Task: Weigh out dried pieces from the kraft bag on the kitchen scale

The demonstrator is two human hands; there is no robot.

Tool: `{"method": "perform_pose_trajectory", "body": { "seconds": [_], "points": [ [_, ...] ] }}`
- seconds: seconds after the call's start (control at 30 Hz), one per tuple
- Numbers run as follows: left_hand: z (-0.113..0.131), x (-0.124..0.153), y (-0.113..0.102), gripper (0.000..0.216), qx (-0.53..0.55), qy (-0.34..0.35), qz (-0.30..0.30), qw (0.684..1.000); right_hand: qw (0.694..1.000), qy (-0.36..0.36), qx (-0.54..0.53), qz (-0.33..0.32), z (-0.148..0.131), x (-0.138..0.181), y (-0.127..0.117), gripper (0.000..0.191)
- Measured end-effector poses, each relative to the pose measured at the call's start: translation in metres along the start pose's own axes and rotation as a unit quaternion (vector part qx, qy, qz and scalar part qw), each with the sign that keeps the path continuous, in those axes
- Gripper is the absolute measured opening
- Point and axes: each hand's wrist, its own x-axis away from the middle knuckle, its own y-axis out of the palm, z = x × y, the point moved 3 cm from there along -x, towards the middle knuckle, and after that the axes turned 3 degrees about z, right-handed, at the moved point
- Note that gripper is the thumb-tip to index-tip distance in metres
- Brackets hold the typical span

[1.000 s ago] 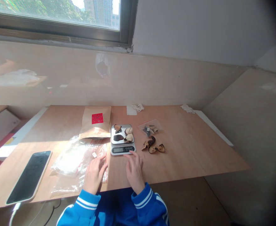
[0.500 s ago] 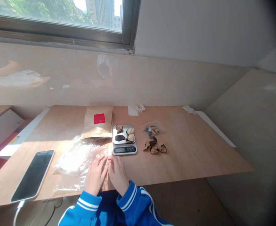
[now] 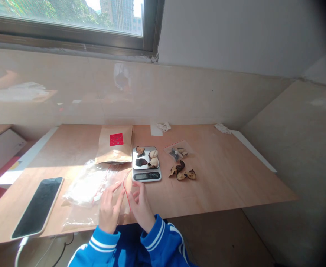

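Near the table's front edge, a clear zip bag (image 3: 125, 210) with a red strip is between my hands. My left hand (image 3: 109, 209) pinches its left side near the strip, thumb and forefinger close together. On the other side, my right hand (image 3: 141, 206) grips the bag's edge, fingers curled. The strip bows between them. Just beyond my right hand stands a small kitchen scale (image 3: 147, 176), its display too small to read. Several dried, dark-skinned slices (image 3: 153, 162) lie on its metal plate. More clear bags (image 3: 82, 189) are piled left of my left hand.
A kraft paper pouch (image 3: 114, 152) with a red label lies left of the scale. Right of it are loose dried slices (image 3: 191, 174) and a small filled zip bag (image 3: 182, 150). A phone (image 3: 37, 207) with a cable lies at the left. Crumpled tissue (image 3: 164, 127) sits at the back.
My hands have moved slightly apart, and the bag's red strip now bows between them. The view has shifted slightly; the scale and slices stay where they were.
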Motion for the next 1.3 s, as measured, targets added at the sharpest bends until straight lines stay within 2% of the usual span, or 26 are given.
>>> {"method": "perform_pose_trajectory", "body": {
  "seconds": [0.13, 0.23, 0.57, 0.67, 0.8, 1.03, 1.1, 1.23, 1.3],
  "points": [
    [0.001, 0.001, -0.001, 0.026, 0.019, 0.010, 0.030, 0.999, 0.984, 0.061, -0.115, -0.123, -0.009, -0.004, 0.003, 0.035],
    [0.001, 0.003, 0.002, 0.026, 0.031, -0.002, 0.026, 0.999, 0.975, 0.059, -0.152, -0.149, -0.014, -0.004, 0.002, 0.038],
    [0.005, 0.007, 0.004, 0.023, 0.054, 0.000, 0.034, 0.998, 0.977, 0.088, -0.174, -0.090, -0.013, -0.009, -0.004, 0.036],
    [0.009, 0.004, 0.003, 0.020, 0.052, 0.004, 0.058, 0.997, 0.980, 0.097, -0.161, -0.061, -0.016, -0.012, -0.007, 0.035],
    [0.011, -0.003, 0.003, 0.020, 0.072, -0.022, 0.090, 0.993, 0.981, 0.105, -0.156, -0.044, -0.018, -0.013, -0.011, 0.032],
    [-0.002, -0.007, 0.002, 0.020, 0.119, -0.066, 0.174, 0.975, 0.974, 0.101, -0.198, -0.034, -0.018, -0.014, -0.016, 0.034],
    [-0.005, -0.005, 0.000, 0.019, 0.126, -0.049, 0.191, 0.972, 0.974, 0.109, -0.199, -0.002, -0.017, -0.016, -0.019, 0.037],
    [0.001, 0.001, -0.003, 0.025, 0.129, 0.048, 0.176, 0.975, 0.971, 0.117, -0.192, 0.077, -0.010, -0.019, -0.026, 0.041],
    [0.007, 0.004, -0.006, 0.024, 0.109, 0.083, 0.188, 0.973, 0.969, 0.122, -0.182, 0.111, -0.006, -0.020, -0.029, 0.041]
  ]
}}
